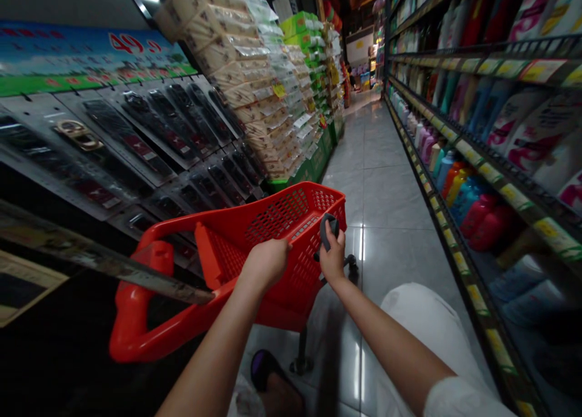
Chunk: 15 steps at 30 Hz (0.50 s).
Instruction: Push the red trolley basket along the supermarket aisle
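A red plastic shopping cart (284,293) with perforated sides stands in front of me, turned at an angle. My left hand (266,264) is closed at its near top rim, the thumb side toward the far end. At the cart's far right corner, my right hand (333,256) has its fingers wrapped round a dark grey rounded object (327,230), whose kind I cannot make out. A worn pole (104,266) slants in from the left, its end at the cart's rim near the handle (131,344).
Bottles fill the shelves (482,132) along the right. On the left hang packaged belts (131,126) under a price banner (100,53), with stacked tissue packs (264,96) beyond. A grey tiled aisle (377,162) runs ahead; my shoe (268,371) is beside a cart wheel (301,365).
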Available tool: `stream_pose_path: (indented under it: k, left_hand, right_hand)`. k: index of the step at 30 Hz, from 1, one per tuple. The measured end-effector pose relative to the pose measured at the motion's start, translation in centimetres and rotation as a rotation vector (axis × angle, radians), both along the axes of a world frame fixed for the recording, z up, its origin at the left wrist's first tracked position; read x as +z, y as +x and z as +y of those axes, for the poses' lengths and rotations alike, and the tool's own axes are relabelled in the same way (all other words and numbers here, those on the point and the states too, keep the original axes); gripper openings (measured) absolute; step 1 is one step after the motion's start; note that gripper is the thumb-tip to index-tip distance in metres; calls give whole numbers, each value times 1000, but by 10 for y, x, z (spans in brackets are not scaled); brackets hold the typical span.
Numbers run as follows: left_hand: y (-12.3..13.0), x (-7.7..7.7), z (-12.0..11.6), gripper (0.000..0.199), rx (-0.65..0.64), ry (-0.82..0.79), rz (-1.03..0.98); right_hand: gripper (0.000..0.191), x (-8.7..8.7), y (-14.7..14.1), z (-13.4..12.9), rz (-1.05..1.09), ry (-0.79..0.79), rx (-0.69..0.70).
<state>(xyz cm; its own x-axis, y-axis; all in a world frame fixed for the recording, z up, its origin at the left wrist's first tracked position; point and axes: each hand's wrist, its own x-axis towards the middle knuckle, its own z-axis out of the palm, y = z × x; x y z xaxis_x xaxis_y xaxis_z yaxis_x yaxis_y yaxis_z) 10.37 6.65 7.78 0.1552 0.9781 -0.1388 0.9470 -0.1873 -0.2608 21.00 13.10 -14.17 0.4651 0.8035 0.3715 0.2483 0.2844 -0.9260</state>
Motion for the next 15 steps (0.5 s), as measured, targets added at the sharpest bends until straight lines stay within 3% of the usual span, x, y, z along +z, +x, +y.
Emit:
stream_pose_path:
  k: [4, 6, 9, 12, 15]
  left_hand:
    - [4, 0, 6, 42, -2, 3, -17]
    - [4, 0, 6, 42, 2, 5, -21]
    - [5, -1, 6, 44, 15, 11, -26]
    - [7, -1, 7, 44, 10, 10, -31]
    - [9, 0, 8, 44, 14, 15, -40]
  right_hand:
    - [70, -37, -7, -9, 148, -178, -37]
    - [68, -42, -10, -10, 225, -306, -10]
    - [70, -20, -10, -9, 198, -300, -12]
    - [70, 7, -9, -9, 67, -47, 44]
    - [65, 1, -10, -13, -11, 6, 44]
